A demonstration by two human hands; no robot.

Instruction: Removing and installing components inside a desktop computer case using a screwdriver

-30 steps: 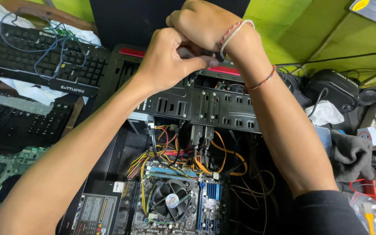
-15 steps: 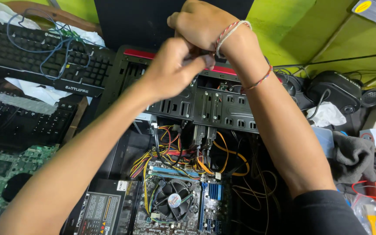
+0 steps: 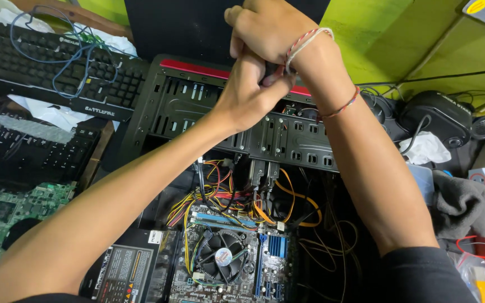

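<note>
We lean over the open computer case [image 3: 186,112], its drive cage [image 3: 287,143] spanning the middle above the motherboard [image 3: 237,264] and fan [image 3: 222,257]. Both hands meet at the case's far red-edged rim: our right hand [image 3: 268,28] fisted, our left hand [image 3: 248,92] curled just beneath, touching it (whatever they pinch is hidden). A keyboard [image 3: 46,67] lies left.

matt black perforated metal drive cage [image 3: 209,115], grey soft cloth [image 3: 458,205], glossy plastic keyboard [image 3: 40,62]

Bright even overhead light, sharp focus, dim case interior [image 3: 310,235], wide-angle edge bending.
</note>
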